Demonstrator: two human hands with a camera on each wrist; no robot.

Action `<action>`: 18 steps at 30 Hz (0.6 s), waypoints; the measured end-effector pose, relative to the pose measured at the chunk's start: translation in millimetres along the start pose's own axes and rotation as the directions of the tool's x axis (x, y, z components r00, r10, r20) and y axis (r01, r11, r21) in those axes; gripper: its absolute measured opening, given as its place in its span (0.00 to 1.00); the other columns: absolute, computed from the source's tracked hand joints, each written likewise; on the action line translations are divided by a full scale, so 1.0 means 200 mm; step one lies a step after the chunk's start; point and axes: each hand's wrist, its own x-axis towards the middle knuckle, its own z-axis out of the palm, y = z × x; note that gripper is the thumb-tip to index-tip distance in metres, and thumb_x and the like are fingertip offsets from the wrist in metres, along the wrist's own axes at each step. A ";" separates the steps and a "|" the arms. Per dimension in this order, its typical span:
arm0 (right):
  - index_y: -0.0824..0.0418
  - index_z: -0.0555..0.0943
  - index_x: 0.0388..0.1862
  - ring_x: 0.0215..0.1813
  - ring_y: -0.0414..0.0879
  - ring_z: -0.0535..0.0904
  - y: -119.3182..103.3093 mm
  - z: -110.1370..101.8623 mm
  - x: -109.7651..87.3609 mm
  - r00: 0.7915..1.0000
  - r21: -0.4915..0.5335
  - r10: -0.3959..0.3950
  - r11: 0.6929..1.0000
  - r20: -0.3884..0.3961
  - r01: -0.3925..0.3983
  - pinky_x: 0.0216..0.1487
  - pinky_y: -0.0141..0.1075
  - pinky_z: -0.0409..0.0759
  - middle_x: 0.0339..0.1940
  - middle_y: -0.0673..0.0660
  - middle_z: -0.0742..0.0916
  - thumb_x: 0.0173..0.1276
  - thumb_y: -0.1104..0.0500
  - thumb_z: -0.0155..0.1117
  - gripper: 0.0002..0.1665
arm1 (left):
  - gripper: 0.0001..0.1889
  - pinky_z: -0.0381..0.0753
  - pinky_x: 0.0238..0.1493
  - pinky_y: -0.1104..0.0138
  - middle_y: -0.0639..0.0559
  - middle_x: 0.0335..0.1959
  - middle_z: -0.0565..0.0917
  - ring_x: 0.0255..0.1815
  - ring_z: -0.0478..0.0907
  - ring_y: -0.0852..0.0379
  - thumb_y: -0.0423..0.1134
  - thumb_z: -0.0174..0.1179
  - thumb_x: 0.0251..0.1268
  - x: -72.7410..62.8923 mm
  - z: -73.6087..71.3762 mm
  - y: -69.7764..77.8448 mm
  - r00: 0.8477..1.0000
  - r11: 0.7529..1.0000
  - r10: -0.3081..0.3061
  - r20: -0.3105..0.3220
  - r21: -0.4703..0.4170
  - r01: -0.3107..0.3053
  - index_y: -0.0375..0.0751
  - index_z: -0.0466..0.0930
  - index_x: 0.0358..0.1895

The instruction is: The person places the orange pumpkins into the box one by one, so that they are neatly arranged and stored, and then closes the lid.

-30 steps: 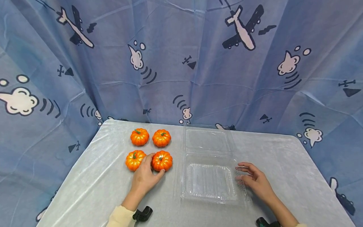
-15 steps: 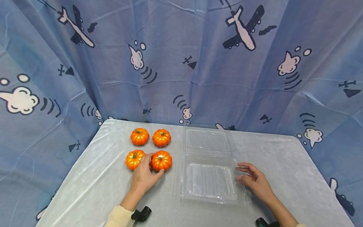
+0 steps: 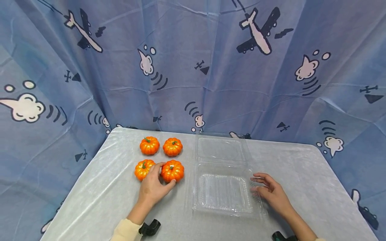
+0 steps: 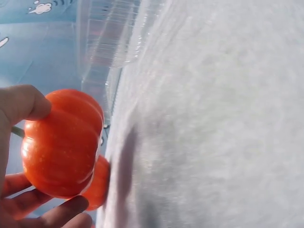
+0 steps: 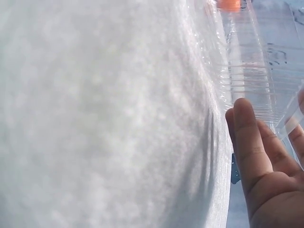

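Observation:
In the head view my left hand [image 3: 153, 185] holds a small orange pumpkin [image 3: 172, 171], the front right one of a group. Thumb and fingers lie on opposite sides of this pumpkin [image 4: 64, 145] in the left wrist view, its green stem toward the palm. My right hand [image 3: 272, 194] is at the right side of a clear plastic clamshell container [image 3: 223, 212]. Its fingers are loosely extended, with the fingertips [image 5: 244, 109] right at the container's ribbed side wall in the right wrist view. The container lies open, its lid folded toward the back.
Several more orange pumpkins stand around the held one: one close on its left [image 3: 143, 170], one behind it [image 3: 173, 147] and another at back left [image 3: 149, 146]. A pale cloth covers the table [image 3: 90, 197]. A blue printed curtain [image 3: 181, 67] hangs behind.

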 end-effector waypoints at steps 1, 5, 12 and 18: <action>0.76 0.64 0.62 0.40 0.43 0.87 0.00 0.00 0.00 1.000 0.001 0.004 1.000 -0.003 -0.004 0.36 0.37 0.86 0.51 0.40 0.83 0.69 0.70 0.54 0.24 | 0.34 0.80 0.40 0.58 0.46 0.47 0.81 0.40 0.81 0.49 0.50 0.73 0.40 0.00 0.00 0.00 1.000 1.000 0.002 -0.001 -0.013 -0.002 0.43 0.75 0.56; 0.75 0.64 0.62 0.41 0.43 0.86 0.00 0.00 0.00 1.000 0.000 0.004 1.000 -0.003 -0.004 0.36 0.37 0.86 0.51 0.39 0.83 0.69 0.70 0.54 0.24 | 0.34 0.78 0.38 0.62 0.48 0.47 0.81 0.38 0.80 0.51 0.49 0.74 0.40 0.01 -0.03 0.03 1.000 0.998 0.003 0.013 -0.058 -0.003 0.45 0.75 0.56; 0.74 0.66 0.61 0.41 0.41 0.86 0.00 0.00 0.00 1.000 0.003 -0.016 1.000 0.004 0.016 0.37 0.35 0.85 0.50 0.38 0.83 0.69 0.71 0.54 0.23 | 0.33 0.82 0.40 0.63 0.51 0.49 0.80 0.44 0.79 0.55 0.47 0.74 0.41 0.04 -0.07 0.06 0.999 0.992 0.019 0.046 -0.125 -0.013 0.46 0.74 0.56; 0.73 0.65 0.63 0.43 0.40 0.86 0.00 -0.01 0.00 1.000 0.016 0.007 1.000 0.014 -0.007 0.39 0.35 0.85 0.51 0.37 0.83 0.70 0.71 0.53 0.23 | 0.33 0.84 0.40 0.60 0.47 0.51 0.80 0.44 0.80 0.53 0.42 0.74 0.41 0.08 -0.09 0.09 0.998 0.972 0.035 0.043 -0.235 -0.024 0.40 0.74 0.56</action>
